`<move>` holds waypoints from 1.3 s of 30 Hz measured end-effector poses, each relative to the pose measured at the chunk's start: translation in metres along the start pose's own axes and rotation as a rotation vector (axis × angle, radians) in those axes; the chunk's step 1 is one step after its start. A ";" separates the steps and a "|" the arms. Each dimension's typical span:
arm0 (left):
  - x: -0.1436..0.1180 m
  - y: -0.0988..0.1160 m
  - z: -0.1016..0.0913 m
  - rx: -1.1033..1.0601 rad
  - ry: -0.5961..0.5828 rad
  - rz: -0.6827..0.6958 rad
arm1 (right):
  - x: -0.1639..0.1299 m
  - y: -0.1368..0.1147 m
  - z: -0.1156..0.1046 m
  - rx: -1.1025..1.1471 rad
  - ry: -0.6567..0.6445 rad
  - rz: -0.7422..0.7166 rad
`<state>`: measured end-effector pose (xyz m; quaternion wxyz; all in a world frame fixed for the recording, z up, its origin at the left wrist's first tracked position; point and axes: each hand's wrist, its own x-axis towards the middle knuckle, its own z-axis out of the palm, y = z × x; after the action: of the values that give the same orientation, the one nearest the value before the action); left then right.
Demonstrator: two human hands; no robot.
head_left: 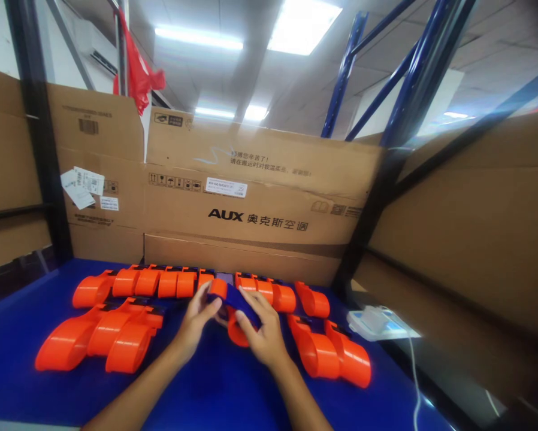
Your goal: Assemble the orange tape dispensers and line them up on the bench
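Held up between both hands, near the middle of the blue tabletop, is an orange tape dispenser (238, 333) with a dark blue band across its top. My left hand (193, 323) grips its left end, thumb and fingers closed on the orange part. My right hand (265, 329) wraps its right side, fingers over the dark blue band. The fingers hide part of it. Behind the hands stands a row of similar orange dispensers (168, 284) with dark tips. More orange dispensers (127, 347) lie front left, and two others (350, 362) lie front right.
The blue surface (215, 389) is backed by a printed cardboard panel (251, 206). Dark metal posts (368, 215) rise at both sides. On the right edge lies a white box-like item (379, 323), with a white cable (413, 371) hanging near it.
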<state>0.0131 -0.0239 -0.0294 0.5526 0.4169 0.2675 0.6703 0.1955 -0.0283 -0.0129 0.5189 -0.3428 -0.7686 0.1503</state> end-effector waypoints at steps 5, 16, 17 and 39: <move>-0.005 0.006 0.005 -0.015 -0.176 -0.015 | 0.002 0.007 0.003 0.336 0.001 0.269; 0.001 -0.008 -0.002 -0.044 0.121 -0.119 | -0.001 0.004 0.009 0.394 0.009 0.254; 0.003 -0.007 -0.004 -0.082 0.141 -0.137 | -0.001 0.003 0.007 0.342 0.025 0.198; 0.008 -0.006 -0.009 -0.208 0.057 -0.261 | 0.010 0.016 0.001 0.387 0.354 0.322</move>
<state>0.0078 -0.0139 -0.0370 0.6674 0.3001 0.2642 0.6282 0.1984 -0.0097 -0.0156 0.6698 -0.3756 -0.5593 0.3122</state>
